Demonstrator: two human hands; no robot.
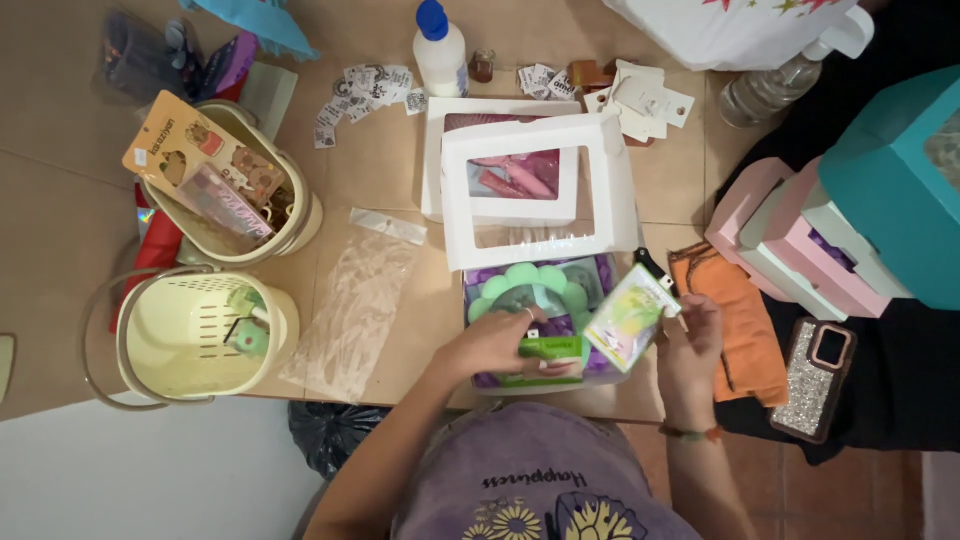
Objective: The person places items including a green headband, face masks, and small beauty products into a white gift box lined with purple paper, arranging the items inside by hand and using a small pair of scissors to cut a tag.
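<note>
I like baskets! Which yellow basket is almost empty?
The nearer pale yellow basket, by the table edge. It holds only a small green item, while the farther basket is stuffed with cards.

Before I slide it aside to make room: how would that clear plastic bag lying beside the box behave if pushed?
The clear plastic bag lies flat and wrinkled, so it is probably floppy and very light. It would likely crumple or skid on the smooth table rather than move as one stiff sheet.

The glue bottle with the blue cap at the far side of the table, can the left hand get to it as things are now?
Probably, but not straight away. The left hand is holding a small green packet, and the raised white box lid stands between it and the glue bottle, so it would have to reach over or around.
</note>
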